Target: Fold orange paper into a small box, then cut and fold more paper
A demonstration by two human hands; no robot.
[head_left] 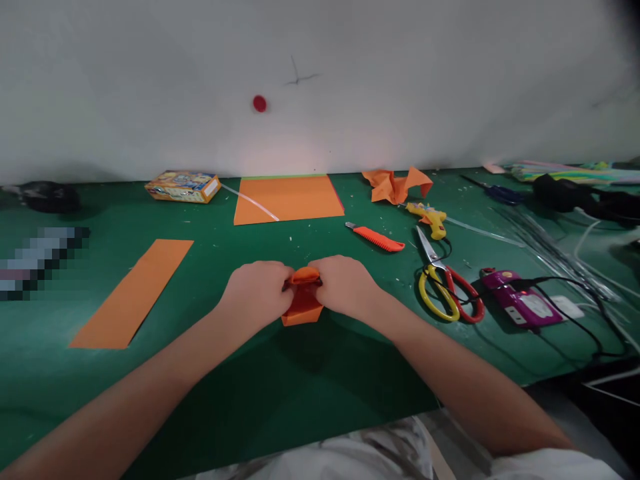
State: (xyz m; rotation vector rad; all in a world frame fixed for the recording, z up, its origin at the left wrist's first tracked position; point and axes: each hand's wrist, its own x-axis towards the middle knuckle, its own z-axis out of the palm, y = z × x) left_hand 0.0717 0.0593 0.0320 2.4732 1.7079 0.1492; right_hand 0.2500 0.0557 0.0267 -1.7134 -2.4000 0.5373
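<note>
Between my two hands is a small folded orange paper piece (302, 313), shaped like an open box or pouch with a darker hollow in its middle. My left hand (261, 288) is closed on its left side and my right hand (346, 283) on its right side. Both hands are curled with knuckles up, so most of the fingers are hidden. A strip of orange paper (135, 293) lies flat to the left. Beyond my right hand rests an orange utility knife (379, 238) with its blade end pointing left.
Orange sheets (290, 200) are stacked by the wall near a printed box (184, 186). To the right lie crumpled orange paper (395, 185), a yellow glue gun (428, 219), scissors (440, 283), a purple power strip (523, 299) and loose cables. A pixelated object (37, 260) is at far left.
</note>
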